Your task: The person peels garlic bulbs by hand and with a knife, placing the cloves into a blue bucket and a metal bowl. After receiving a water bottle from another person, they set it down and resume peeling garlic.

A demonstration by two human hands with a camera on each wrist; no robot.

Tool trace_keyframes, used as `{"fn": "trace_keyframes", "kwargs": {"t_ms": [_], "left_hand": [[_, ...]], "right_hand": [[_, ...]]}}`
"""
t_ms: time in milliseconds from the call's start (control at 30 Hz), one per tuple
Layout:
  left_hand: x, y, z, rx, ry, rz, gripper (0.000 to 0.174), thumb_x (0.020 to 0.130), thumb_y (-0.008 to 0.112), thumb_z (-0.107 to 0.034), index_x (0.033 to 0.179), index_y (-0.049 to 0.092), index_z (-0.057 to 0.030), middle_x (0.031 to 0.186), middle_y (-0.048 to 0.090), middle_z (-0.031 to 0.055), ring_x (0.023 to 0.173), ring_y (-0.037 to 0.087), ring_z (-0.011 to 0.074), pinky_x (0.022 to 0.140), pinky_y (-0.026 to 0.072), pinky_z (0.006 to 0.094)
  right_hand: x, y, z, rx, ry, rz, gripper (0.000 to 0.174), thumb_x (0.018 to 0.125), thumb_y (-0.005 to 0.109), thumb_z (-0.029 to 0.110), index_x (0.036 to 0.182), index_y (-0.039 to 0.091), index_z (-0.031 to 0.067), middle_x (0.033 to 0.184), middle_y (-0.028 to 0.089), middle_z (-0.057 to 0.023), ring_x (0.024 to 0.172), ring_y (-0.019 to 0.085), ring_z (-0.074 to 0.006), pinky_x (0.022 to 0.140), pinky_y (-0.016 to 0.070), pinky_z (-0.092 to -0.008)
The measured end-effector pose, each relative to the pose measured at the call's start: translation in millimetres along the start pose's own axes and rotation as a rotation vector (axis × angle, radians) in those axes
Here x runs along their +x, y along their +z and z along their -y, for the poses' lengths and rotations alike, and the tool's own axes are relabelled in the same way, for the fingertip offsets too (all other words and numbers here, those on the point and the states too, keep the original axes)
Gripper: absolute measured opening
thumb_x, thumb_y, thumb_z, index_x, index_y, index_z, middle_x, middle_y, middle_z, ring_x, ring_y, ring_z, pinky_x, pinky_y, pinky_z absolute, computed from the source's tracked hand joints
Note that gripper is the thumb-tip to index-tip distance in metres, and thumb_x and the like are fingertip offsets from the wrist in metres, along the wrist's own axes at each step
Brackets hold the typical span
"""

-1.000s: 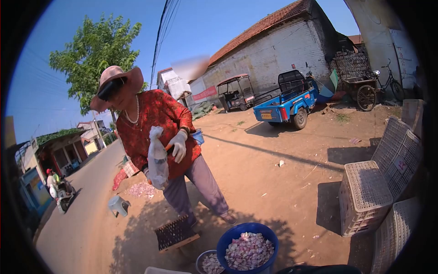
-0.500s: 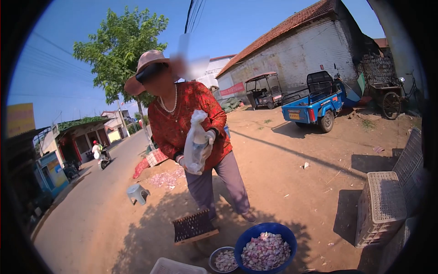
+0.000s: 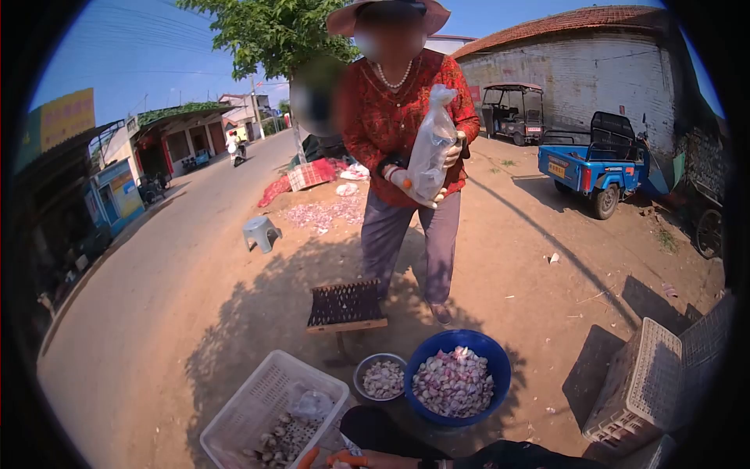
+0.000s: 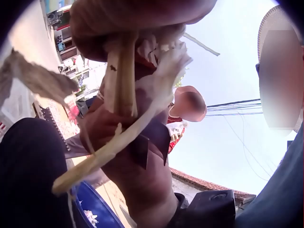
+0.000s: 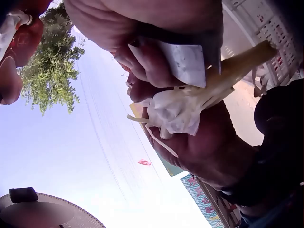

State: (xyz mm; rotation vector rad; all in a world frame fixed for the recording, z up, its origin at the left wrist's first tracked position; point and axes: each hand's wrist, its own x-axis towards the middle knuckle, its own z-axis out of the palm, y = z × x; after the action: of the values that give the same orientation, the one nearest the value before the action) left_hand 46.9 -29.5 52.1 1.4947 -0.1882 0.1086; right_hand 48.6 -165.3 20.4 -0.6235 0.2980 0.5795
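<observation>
My left hand [image 4: 142, 21] holds a garlic bulb [image 5: 175, 114] with pale papery skin and a long dry stem [image 5: 247, 61] poking out. Close against it, my right hand [image 5: 152, 23] has curled fingers round a flat metal blade [image 5: 185, 64], which lies right at the garlic. Shreds of dry leaf hang beside the hands in the left wrist view. At the bottom edge of the head view, orange covers [image 3: 348, 457] show on the fingers. A white crate [image 3: 234, 399] with garlic bulbs and a clear plastic bag stands just beyond the hands.
A blue basin [image 3: 500, 375] and a metal bowl [image 3: 361, 383] hold garlic cloves. Behind them stands a low spiked wooden rack [image 3: 348, 323]. A person in red [image 3: 414, 94] stands facing me, gripping a clear plastic bag [image 3: 433, 148]. Stacked crates [image 3: 652, 375] are at right.
The head view has tipped down and turned left, bringing the white crate and my hands into sight. The standing person has straightened up with the bag. The scooter is farther along the road.
</observation>
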Motion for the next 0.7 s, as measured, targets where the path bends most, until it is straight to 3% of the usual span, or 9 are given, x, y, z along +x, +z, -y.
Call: {"fn": "trace_keyframes", "kwargs": {"t_ms": [33, 67, 100, 167, 300, 400, 467, 600, 700], "left_hand": [[9, 7, -14, 0.456, 0.384, 0.052, 0.027, 0.090, 0.046, -0.014, 0.113, 0.052, -0.0002, 0.092, 0.057, 0.0088, 0.075, 0.059, 0.0156, 0.063, 0.0501, 0.0255], [9, 8, -6, -0.007, -0.023, -0.034, 0.021, 0.090, 0.046, -0.011, 0.105, 0.055, -0.0001, 0.088, 0.058, 0.0079, 0.073, 0.058, 0.0147, 0.063, 0.0489, 0.0248], [7, 7, -2, -0.492, -0.390, -0.153, 0.017, 0.091, 0.046, -0.009, 0.098, 0.058, -0.0001, 0.084, 0.059, 0.0070, 0.070, 0.058, 0.0138, 0.062, 0.0476, 0.0240], [11, 9, -22, -0.509, -0.442, -0.072, 0.035, 0.089, 0.042, -0.011, 0.122, 0.047, 0.0013, 0.082, 0.062, 0.0100, 0.067, 0.060, 0.0139, 0.062, 0.0495, 0.0248], [10, -4, -7, -0.588, -0.438, -0.065, 0.036, 0.087, 0.044, -0.002, 0.122, 0.047, 0.0009, 0.083, 0.061, 0.0094, 0.070, 0.060, 0.0131, 0.064, 0.0487, 0.0243], [12, -2, -10, -0.615, -0.412, -0.067, 0.035, 0.087, 0.046, -0.004, 0.121, 0.048, 0.0010, 0.078, 0.060, 0.0067, 0.069, 0.058, 0.0112, 0.064, 0.0475, 0.0232], [12, -4, -3, -0.611, -0.416, -0.069, 0.034, 0.087, 0.046, -0.004, 0.121, 0.048, 0.0010, 0.078, 0.060, 0.0062, 0.069, 0.058, 0.0111, 0.064, 0.0475, 0.0230], [14, -4, 3, -0.598, -0.411, -0.083, 0.033, 0.087, 0.046, -0.004, 0.119, 0.050, 0.0012, 0.078, 0.060, 0.0055, 0.068, 0.057, 0.0105, 0.064, 0.0473, 0.0225], [18, -7, 11, -0.558, -0.428, -0.139, 0.030, 0.087, 0.046, -0.004, 0.115, 0.053, 0.0010, 0.077, 0.059, 0.0050, 0.067, 0.057, 0.0099, 0.063, 0.0470, 0.0222]], "right_hand": [[6, -8, -3, 0.101, 0.051, 0.043, 0.027, 0.094, 0.046, 0.034, 0.087, 0.057, 0.0102, 0.052, 0.044, 0.0062, 0.039, 0.041, -0.0038, 0.035, 0.0353, -0.0212], [7, -14, 1, 0.149, 0.093, 0.234, 0.024, 0.092, 0.049, 0.031, 0.101, 0.052, 0.0090, 0.062, 0.046, 0.0022, 0.043, 0.042, -0.0054, 0.038, 0.0341, -0.0198], [6, -19, 6, 0.208, 0.120, 0.422, 0.031, 0.091, 0.052, 0.028, 0.114, 0.048, 0.0078, 0.073, 0.048, -0.0019, 0.047, 0.043, -0.0069, 0.041, 0.0329, -0.0183], [1, -21, 4, 0.192, 0.123, 0.361, 0.027, 0.094, 0.046, 0.020, 0.118, 0.048, 0.0096, 0.077, 0.052, -0.0022, 0.046, 0.034, 0.0000, 0.043, 0.0288, -0.0137], [-9, -5, 16, 0.129, 0.157, 0.300, 0.025, 0.094, 0.045, 0.026, 0.114, 0.049, 0.0113, 0.070, 0.046, 0.0006, 0.042, 0.032, -0.0004, 0.042, 0.0258, -0.0140], [-7, -9, 13, 0.221, 0.155, 0.420, 0.023, 0.094, 0.046, 0.026, 0.109, 0.051, 0.0104, 0.069, 0.045, 0.0019, 0.042, 0.032, -0.0001, 0.041, 0.0257, -0.0144], [-10, -4, 17, 0.218, 0.175, 0.385, 0.020, 0.093, 0.049, 0.027, 0.097, 0.053, 0.0074, 0.072, 0.047, -0.0007, 0.041, 0.032, -0.0006, 0.040, 0.0271, -0.0156], [-11, 2, 21, 0.228, 0.199, 0.374, 0.021, 0.093, 0.048, 0.026, 0.086, 0.055, 0.0080, 0.066, 0.045, 0.0000, 0.041, 0.031, -0.0014, 0.040, 0.0264, -0.0161], [-11, -2, 19, 0.185, 0.179, 0.364, 0.019, 0.093, 0.047, 0.026, 0.093, 0.053, 0.0078, 0.065, 0.043, 0.0024, 0.041, 0.032, -0.0014, 0.040, 0.0257, -0.0159]]}}
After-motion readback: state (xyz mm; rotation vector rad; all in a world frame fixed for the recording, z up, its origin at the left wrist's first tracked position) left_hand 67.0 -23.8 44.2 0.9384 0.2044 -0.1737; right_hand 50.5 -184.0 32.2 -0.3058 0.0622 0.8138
